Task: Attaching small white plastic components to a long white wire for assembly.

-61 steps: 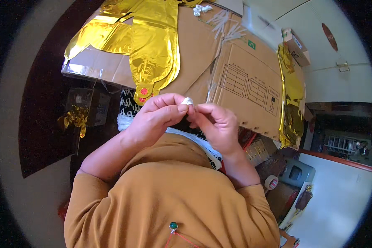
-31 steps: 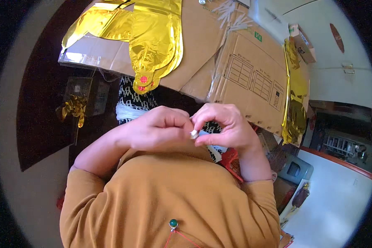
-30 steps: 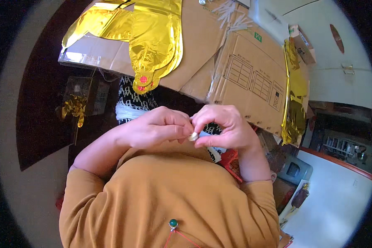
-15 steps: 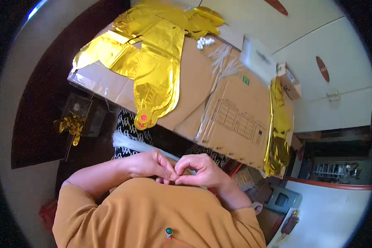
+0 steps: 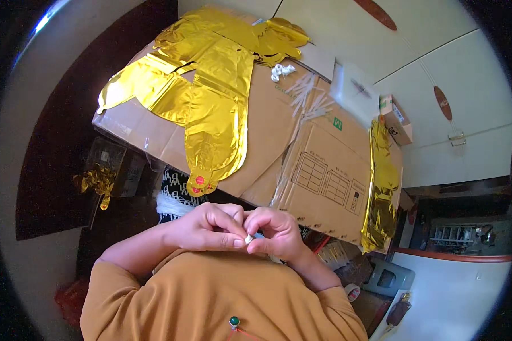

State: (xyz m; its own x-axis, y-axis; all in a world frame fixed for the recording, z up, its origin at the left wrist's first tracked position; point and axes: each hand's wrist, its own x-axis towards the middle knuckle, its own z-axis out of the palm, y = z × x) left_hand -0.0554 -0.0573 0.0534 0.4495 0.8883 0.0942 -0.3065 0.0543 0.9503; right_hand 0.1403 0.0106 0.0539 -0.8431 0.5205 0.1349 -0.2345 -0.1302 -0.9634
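Note:
Close to my chest, my left hand point(image 5: 219, 228) and my right hand point(image 5: 274, 230) meet with their fingertips together. Between them is a small white piece point(image 5: 248, 239), pinched at the thumbs and forefingers; its kind is too small to make out. Beyond my hands, flat gold foil balloons point(image 5: 216, 113) lie spread over a brown cardboard surface point(image 5: 261, 125), one rounded end with red spots hanging over the near edge. Several small white rolls point(image 5: 281, 71) and a scatter of thin white strips point(image 5: 310, 96) lie farther back on the cardboard.
Another folded gold foil piece point(image 5: 384, 187) lies along the right edge. A small carton point(image 5: 396, 119) stands by pale cabinet doors point(image 5: 438, 68). Crumpled gold foil point(image 5: 100, 181) hangs at the left. A grey plastic stool point(image 5: 389, 276) and a tape roll point(image 5: 352, 292) are low on the right.
Both hands have risen slightly, and the white piece now shows between the fingertips. The view has shifted a little; the foil and cardboard lie as before.

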